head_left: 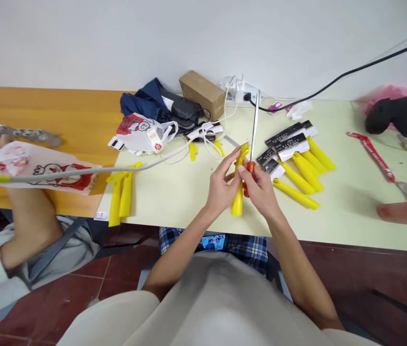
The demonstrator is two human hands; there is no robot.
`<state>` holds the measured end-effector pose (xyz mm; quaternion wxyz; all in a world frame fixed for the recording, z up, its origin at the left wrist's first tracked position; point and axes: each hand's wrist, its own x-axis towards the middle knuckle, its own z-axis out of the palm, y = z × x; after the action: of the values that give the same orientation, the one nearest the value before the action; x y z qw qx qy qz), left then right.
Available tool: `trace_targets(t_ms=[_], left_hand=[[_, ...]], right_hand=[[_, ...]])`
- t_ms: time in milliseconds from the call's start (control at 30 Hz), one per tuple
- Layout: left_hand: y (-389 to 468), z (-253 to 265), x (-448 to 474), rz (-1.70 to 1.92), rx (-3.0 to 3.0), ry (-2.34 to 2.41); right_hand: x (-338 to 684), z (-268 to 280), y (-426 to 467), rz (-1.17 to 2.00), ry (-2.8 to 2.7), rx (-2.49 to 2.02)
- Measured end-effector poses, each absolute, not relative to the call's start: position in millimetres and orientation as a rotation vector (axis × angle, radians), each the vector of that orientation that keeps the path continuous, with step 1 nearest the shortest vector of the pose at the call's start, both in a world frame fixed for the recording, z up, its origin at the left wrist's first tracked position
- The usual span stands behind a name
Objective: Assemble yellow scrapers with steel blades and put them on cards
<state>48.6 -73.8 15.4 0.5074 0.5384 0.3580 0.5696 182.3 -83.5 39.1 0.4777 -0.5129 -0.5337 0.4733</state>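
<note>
My left hand (221, 185) is closed around a yellow plastic handle (237, 204), held tilted over the table's front part. My right hand (261, 190) grips a screwdriver (255, 127) by its red handle, its long metal shaft pointing away from me. The right thumb presses near the yellow handle. A thin grey metal strip (231, 141) shows by the handle's top end; whether it is attached I cannot tell. Right of my hands, several yellow handles (302, 173) lie beside black-and-white cards (290, 146). Two yellow T-headed handles (120, 194) lie at the table's left front.
At the back are a cardboard box (203, 93), a power strip (241, 91), a dark blue bundle (146, 101) and a plastic bag (144, 132). A white cable (167, 156) crosses the table. Another person's arm (32, 216) is at left; another (405, 213) reaches in at right.
</note>
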Motion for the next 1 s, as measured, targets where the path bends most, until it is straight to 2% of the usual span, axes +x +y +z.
trace_targets(t_ms=[367,567,1000], left_hand=[[-67.8,-6.7,20.8,1.36,0.997,0.915],[-59.5,-0.8,6.6,1.253,0.76,0.951],[-9.9,1.2,-25.3,1.115,0.715,0.981]], right_hand=[[162.1,38.9,-78.0,1.21,-1.535,-1.264],[166.2,40.6,-57.2,0.997,-1.779,-1.365],[180.0,30.4,-27.0,0.855,-1.788,-1.44]])
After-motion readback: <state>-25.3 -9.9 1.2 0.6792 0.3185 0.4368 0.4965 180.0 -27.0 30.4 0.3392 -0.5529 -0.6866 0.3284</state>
